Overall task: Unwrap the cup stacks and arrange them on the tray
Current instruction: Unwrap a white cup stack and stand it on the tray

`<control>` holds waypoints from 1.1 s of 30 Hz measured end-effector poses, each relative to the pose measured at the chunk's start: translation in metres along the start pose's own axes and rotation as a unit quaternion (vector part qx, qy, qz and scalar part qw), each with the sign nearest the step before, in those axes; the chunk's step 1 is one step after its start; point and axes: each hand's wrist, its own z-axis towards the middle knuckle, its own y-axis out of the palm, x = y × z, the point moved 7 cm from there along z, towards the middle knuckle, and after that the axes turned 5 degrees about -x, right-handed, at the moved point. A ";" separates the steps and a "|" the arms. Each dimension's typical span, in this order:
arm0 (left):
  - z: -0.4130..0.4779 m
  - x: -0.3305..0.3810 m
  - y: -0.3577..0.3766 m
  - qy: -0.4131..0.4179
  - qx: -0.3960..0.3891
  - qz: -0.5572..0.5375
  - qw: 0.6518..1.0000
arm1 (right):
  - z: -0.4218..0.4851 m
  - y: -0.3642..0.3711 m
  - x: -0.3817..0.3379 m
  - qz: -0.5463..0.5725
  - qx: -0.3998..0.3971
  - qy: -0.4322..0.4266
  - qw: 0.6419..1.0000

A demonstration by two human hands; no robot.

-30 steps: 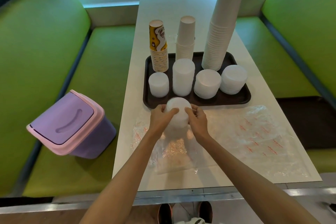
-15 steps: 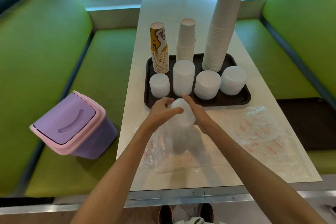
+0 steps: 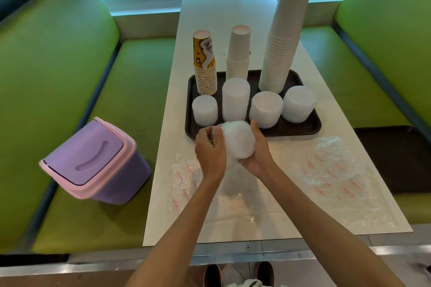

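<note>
I hold a wrapped stack of white plastic lids (image 3: 238, 140) just in front of the dark tray (image 3: 310, 127). My right hand (image 3: 257, 150) cradles the stack from below and the right. My left hand (image 3: 210, 150) pinches the clear wrapper at the stack's left end. On the tray stand a yellow patterned cup stack (image 3: 205, 63), a short white cup stack (image 3: 239, 53), a tall white cup stack (image 3: 283, 37) and several white lid stacks (image 3: 235, 100). The clear plastic wrapper hangs below the held stack.
Crumpled clear wrappers with red print lie on the white table at left (image 3: 186, 179) and right (image 3: 335, 177). A purple bin with a pink rim (image 3: 93, 163) sits on the green bench at left. A dark tray (image 3: 396, 158) rests on the right bench.
The held stack has tilted onto its side and risen slightly toward the tray. My right hand has slid under it, and my left hand has shifted to pinching the wrapper at its end.
</note>
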 end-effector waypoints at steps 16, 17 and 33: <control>0.016 -0.006 -0.006 -0.049 0.067 0.051 0.995 | -0.002 -0.010 0.010 -0.058 0.074 0.004 0.996; 0.017 -0.007 -0.005 -0.050 0.062 0.052 0.995 | -0.001 -0.012 0.009 -0.042 0.060 0.004 0.997; 0.033 -0.025 -0.007 -0.017 -0.041 0.111 0.993 | 0.002 -0.017 0.012 -0.001 0.012 0.028 1.000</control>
